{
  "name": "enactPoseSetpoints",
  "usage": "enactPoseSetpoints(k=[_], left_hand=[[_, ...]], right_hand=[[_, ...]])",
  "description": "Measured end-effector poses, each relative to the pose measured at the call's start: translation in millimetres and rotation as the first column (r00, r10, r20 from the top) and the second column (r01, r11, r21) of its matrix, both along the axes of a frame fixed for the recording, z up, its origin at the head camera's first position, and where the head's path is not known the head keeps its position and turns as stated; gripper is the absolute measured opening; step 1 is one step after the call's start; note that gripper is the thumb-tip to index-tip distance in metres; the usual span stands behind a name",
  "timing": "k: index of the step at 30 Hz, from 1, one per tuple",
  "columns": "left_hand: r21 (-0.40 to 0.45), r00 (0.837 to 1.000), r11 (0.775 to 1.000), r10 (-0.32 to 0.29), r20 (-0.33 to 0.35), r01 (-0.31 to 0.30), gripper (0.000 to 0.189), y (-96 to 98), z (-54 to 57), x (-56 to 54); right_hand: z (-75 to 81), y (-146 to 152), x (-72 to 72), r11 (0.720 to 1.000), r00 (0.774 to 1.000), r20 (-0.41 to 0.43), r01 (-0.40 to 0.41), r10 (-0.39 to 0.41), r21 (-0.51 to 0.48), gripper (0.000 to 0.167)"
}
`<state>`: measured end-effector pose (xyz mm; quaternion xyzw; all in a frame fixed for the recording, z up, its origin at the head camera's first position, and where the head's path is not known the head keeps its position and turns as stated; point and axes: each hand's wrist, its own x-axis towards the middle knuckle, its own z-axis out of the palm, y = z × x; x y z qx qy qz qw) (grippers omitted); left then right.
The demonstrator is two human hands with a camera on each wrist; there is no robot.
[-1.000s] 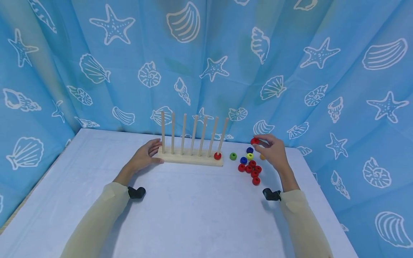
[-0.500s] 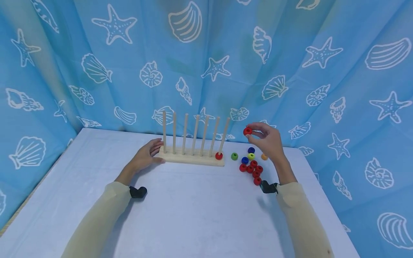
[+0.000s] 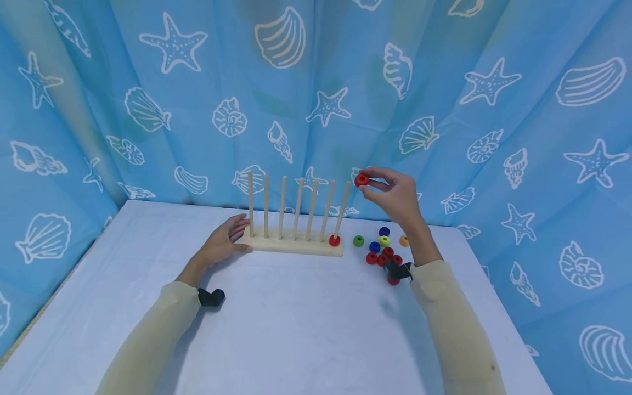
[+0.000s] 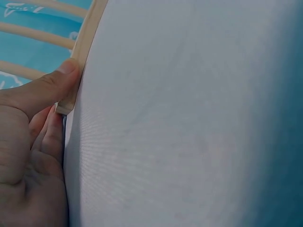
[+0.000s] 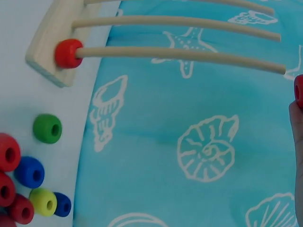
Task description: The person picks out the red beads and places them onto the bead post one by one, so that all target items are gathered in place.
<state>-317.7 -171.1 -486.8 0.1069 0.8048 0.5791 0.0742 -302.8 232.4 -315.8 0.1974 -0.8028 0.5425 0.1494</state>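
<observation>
Crosswise lies pegged rack [image 3: 291,246], pegs [image 3: 298,208] pointing up.

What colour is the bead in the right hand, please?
The held bead is red, best seen in the head view.

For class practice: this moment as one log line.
left hand: grips rack | right hand: pinches red bead | bead: near rightmost peg, unthreaded

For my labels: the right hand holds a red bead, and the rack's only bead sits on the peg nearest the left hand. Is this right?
Not quite: the head view shows that bead on the peg farthest from the left hand. The rest is right.
</observation>
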Motion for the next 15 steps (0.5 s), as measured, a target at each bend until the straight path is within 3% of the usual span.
enactPoseSetpoints(k=[10, 15], left_hand=[[0.001, 1.000, 1.000, 0.007, 0.008, -0.007, 0.101, -0.2, -1.7, -0.4], [-0.003, 1.000, 1.000, 0.007, 0.008, -0.007, 0.102, 0.5, -1.3, -1.4]], right_hand=[[-1.8, -17, -3.6, 0.999, 0.999, -0.021, -0.037, 0.036, -0.037, 0.036], [6.7, -28, 6.9, 0.999, 0.999, -0.040, -0.033, 0.032, -0.032, 0.035]])
